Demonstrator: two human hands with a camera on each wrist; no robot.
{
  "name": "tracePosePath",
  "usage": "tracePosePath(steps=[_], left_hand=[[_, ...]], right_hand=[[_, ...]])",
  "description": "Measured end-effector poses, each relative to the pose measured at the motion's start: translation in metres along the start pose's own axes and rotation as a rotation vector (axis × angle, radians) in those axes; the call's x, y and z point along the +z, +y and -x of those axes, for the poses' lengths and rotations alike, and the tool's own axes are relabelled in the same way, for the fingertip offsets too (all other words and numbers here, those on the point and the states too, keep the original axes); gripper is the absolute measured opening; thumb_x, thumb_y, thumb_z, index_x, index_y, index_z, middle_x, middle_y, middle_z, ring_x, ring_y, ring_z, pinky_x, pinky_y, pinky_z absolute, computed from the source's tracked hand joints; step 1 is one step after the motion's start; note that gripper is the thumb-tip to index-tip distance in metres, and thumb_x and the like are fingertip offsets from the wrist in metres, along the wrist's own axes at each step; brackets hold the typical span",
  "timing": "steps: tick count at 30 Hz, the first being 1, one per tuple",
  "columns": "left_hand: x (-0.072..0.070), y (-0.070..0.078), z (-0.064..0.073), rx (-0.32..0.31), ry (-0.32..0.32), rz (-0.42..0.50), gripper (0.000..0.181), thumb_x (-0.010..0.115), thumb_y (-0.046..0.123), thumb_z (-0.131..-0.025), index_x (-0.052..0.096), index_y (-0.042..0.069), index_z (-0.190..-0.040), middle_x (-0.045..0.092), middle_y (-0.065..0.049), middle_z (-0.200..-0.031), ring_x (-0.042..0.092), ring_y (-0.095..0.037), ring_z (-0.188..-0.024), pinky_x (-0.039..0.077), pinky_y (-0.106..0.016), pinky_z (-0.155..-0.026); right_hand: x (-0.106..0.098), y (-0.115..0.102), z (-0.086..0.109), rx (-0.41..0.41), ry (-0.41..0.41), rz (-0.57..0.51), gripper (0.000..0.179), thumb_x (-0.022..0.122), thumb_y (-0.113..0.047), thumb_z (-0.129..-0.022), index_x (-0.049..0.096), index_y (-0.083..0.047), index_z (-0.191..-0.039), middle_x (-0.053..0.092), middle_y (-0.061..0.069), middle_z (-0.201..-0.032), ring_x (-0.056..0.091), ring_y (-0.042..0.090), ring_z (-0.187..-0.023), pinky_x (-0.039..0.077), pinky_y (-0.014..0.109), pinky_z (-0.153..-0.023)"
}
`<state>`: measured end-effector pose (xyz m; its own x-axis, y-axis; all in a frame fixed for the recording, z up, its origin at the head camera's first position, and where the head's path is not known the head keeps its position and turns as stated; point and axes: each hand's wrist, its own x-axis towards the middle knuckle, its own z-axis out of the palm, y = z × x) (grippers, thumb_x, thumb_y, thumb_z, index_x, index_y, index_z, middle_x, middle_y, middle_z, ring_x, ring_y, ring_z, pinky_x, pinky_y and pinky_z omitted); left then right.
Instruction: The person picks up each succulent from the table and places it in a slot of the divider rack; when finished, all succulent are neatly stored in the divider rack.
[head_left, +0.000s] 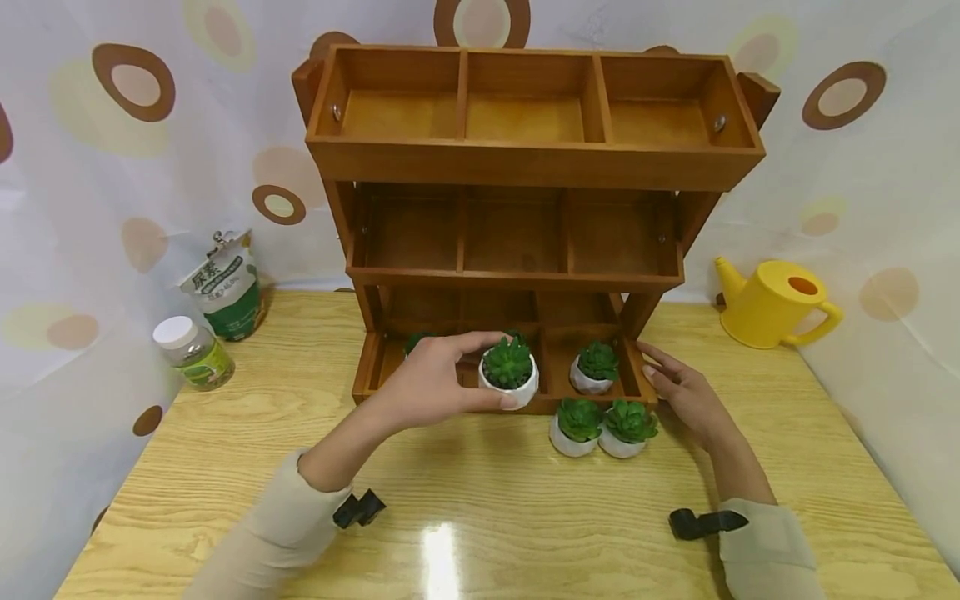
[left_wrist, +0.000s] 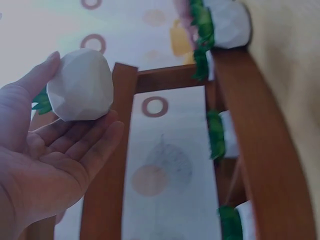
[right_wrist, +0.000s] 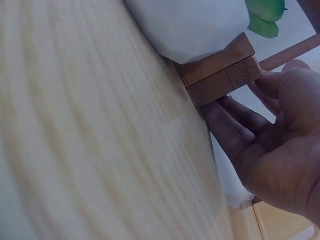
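Note:
In the head view my left hand holds a potted succulent between thumb and fingers, in front of the bottom tier of a wooden rack. Its white faceted pot faces the left wrist camera. My right hand touches the right end of the bottom tier, its fingers against the wooden side in the right wrist view. Another succulent sits in the bottom right compartment. Green leaves show behind my left hand in the bottom tier, their pots mostly hidden.
Two potted succulents, one on the left and one on the right, stand side by side before the rack. A yellow watering can is at the right; a white-lidded jar and a green-and-white pouch are at the left.

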<state>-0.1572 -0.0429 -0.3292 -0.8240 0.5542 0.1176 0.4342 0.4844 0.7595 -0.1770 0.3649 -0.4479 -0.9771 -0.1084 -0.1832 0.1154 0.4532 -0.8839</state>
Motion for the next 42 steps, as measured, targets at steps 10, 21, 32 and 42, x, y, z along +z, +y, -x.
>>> tracePosePath(steps=[10,21,32,42], left_hand=[[-0.043,0.009,0.001,0.032,0.122,-0.019,0.07,0.087,0.038,-0.079,0.061,0.02,-0.142,0.071,0.003,-0.122,0.07,-0.014,-0.104,0.058,-0.034,-0.085],[-0.099,-0.005,-0.015,-0.042,0.313,-0.032,0.073,0.084,0.034,-0.084,0.054,0.013,-0.147,0.067,-0.009,-0.134,0.071,-0.025,-0.113,0.057,-0.042,-0.096],[-0.125,-0.021,-0.031,-0.099,0.364,-0.145,0.07,0.081,0.037,-0.086,0.055,0.012,-0.146,0.066,-0.011,-0.132,0.066,-0.027,-0.115,0.055,-0.046,-0.096],[-0.13,-0.024,-0.045,-0.133,0.342,-0.311,0.071,0.077,0.044,-0.088,0.052,0.009,-0.144,0.064,-0.013,-0.13,0.061,-0.031,-0.108,0.051,-0.048,-0.092]], right_hand=[[0.001,-0.003,-0.001,0.001,-0.001,0.019,0.058,0.041,-0.041,-0.11,0.023,-0.027,-0.163,0.033,0.022,-0.163,0.06,0.017,-0.128,0.054,0.024,-0.096],[0.0,-0.004,0.0,-0.015,0.006,0.035,0.06,0.042,-0.045,-0.108,0.024,-0.028,-0.163,0.035,0.02,-0.162,0.059,0.013,-0.127,0.053,0.022,-0.097],[0.0,-0.002,0.002,0.0,0.006,0.063,0.058,0.04,-0.042,-0.11,0.023,-0.028,-0.163,0.034,0.02,-0.163,0.059,0.018,-0.13,0.052,0.024,-0.099],[0.002,-0.003,0.003,0.008,0.01,0.069,0.059,0.039,-0.045,-0.109,0.021,-0.03,-0.163,0.034,0.02,-0.162,0.048,0.041,-0.14,0.039,0.056,-0.113]])
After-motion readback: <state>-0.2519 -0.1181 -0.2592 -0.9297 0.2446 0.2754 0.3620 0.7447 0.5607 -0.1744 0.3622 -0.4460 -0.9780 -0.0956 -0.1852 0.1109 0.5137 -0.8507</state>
